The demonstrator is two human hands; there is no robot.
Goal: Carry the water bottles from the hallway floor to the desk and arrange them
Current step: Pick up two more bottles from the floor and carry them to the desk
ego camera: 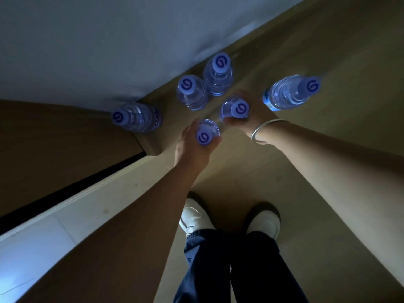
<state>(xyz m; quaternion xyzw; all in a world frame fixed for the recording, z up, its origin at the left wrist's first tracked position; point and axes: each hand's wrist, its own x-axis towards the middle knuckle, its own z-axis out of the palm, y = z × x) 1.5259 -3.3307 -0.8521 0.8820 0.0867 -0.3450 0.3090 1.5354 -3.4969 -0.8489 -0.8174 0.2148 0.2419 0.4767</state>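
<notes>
Both arms reaching down past white shoes (265,221) to hallway floor (317,51). Left hand (192,145) curled round one bottle (205,133); right hand (247,121), bangled, wrapped round another bottle (235,108). Four more bottles (192,92) upright beyond, by wall (109,40). Probably full: heavyish, smooth, thin-walled. Best gripped about the shoulder below cap.

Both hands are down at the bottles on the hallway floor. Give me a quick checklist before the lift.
1. Left hand grips its clear plastic water bottle with blue cap: ok.
2. Right hand grips its capped clear bottle: ok.
3. Held bottles lifted off the tan floor: cannot tell.
4. Caps seated on both: ok.
5. Four other clear bottles stand apart from the hands, nearest one: ok.
6. Desk in view: not ok.
</notes>
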